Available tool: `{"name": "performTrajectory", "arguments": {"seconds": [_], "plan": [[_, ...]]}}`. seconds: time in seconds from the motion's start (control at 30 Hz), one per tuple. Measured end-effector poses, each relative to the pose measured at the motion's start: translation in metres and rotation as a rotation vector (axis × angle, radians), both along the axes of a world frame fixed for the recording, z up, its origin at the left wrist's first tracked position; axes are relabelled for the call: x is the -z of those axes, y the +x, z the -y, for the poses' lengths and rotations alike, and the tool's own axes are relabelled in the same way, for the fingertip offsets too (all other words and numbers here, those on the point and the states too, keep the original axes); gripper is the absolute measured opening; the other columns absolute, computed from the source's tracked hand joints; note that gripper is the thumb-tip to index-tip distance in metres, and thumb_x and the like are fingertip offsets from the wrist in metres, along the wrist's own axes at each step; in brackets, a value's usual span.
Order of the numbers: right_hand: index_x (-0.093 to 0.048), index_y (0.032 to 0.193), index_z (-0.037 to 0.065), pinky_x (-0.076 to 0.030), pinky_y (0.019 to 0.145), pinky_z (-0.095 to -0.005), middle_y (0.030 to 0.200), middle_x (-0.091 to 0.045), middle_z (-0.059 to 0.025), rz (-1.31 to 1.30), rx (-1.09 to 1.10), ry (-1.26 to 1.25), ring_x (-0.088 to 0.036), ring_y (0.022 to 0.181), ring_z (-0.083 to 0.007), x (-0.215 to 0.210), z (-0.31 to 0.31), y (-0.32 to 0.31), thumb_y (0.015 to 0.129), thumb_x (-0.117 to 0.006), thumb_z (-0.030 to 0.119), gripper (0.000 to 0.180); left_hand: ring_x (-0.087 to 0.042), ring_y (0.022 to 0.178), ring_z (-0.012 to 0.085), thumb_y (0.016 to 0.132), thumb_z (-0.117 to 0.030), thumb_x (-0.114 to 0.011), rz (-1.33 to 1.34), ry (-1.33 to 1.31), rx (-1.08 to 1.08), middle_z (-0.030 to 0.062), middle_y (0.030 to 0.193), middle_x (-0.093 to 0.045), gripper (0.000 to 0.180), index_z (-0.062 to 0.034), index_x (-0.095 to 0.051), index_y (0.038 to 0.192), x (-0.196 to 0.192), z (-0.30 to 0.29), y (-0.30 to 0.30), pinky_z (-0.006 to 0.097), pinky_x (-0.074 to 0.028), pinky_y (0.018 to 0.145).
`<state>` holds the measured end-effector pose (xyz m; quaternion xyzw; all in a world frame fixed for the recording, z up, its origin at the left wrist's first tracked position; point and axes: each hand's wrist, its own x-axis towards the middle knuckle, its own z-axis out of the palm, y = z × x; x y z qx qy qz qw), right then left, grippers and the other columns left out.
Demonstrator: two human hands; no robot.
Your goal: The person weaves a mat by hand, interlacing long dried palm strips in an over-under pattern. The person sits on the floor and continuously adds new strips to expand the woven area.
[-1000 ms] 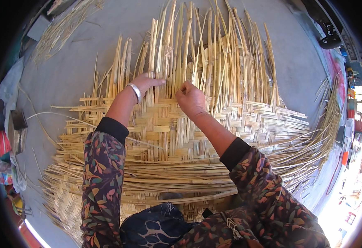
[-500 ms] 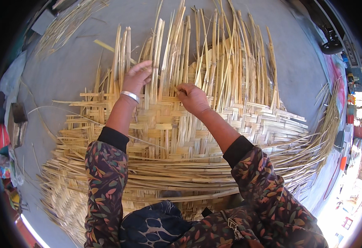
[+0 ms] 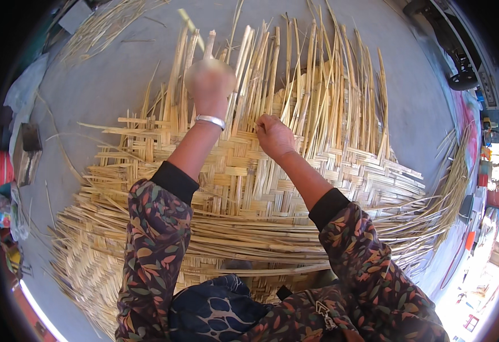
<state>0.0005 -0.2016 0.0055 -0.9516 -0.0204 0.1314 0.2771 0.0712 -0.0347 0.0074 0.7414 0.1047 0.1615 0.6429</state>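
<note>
A half-woven mat (image 3: 235,165) of pale, flat reed strips lies in front of me. From its far edge, several loose upright strips (image 3: 318,97) fan away across the floor. My right hand (image 3: 276,138) is closed at the edge of the weave, its fingertips pinching a reed strip whose end is mostly hidden by the fingers. Farther forward, my left hand (image 3: 208,88), with a silver bangle at the wrist, is over the upright strips left of the middle. Blur covers its fingers, so their grip cannot be made out. A strip end shows just beyond it.
A bundle of loose long strips (image 3: 249,231) lies crosswise over the near part of the mat. More strips lie on the grey floor at the far left (image 3: 104,28) and along the right (image 3: 457,171). A wooden block (image 3: 28,154) stands at the left.
My left hand has moved forward and to the right along the upright strips. My right hand stays closed at the weave's edge. The whole view has shifted slightly.
</note>
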Motion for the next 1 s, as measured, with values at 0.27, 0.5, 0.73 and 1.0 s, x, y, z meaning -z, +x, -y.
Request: {"name": "performTrajectory", "arguments": {"seconds": [0.27,0.5,0.73,1.0], "plan": [[-0.058,0.095,0.012,-0.049,0.077,-0.0412,0.103,-0.058,-0.0106,0.004,-0.032,-0.054,-0.061,0.087,-0.0305,0.000,0.003,0.000,0.087,-0.052,0.019,0.012,-0.064,0.072,0.0105,0.087,-0.018,-0.060,-0.064,0.255,0.204,0.0047,0.079,-0.066,0.024,-0.0011,-0.059,0.105,-0.013,-0.015,-0.025,0.024,-0.050,0.061],[-0.056,0.088,0.007,-0.052,0.068,-0.0380,0.093,-0.054,-0.0108,0.151,-0.281,-0.253,-0.061,0.083,-0.0273,-0.003,-0.002,-0.010,0.078,-0.056,0.006,0.010,-0.063,0.069,0.0139,0.084,-0.012,-0.063,-0.418,-0.283,0.045,0.0078,0.083,-0.066,0.017,-0.0017,-0.062,0.098,0.023,-0.086,-0.053,0.023,-0.054,0.057],[-0.056,0.083,0.006,-0.052,0.064,-0.0357,0.084,-0.054,-0.0097,0.397,-0.639,-0.407,-0.061,0.079,-0.0233,-0.013,0.008,0.006,0.071,-0.059,0.004,0.013,-0.065,0.069,0.0176,0.085,-0.011,-0.061,-0.500,-0.479,-0.142,0.0120,0.091,-0.066,0.017,0.0003,-0.058,0.097,0.027,-0.095,-0.060,0.026,-0.055,0.058],[-0.058,0.091,0.003,-0.051,0.077,-0.0410,0.096,-0.058,-0.0138,0.142,-0.541,-0.011,-0.061,0.087,-0.0329,-0.012,-0.069,0.027,0.080,-0.051,0.005,0.013,-0.062,0.073,0.0177,0.092,-0.021,-0.052,-0.544,-0.620,-0.067,0.0126,0.093,-0.065,0.025,-0.0001,-0.053,0.106,0.035,-0.125,-0.056,0.027,-0.054,0.060]]}}
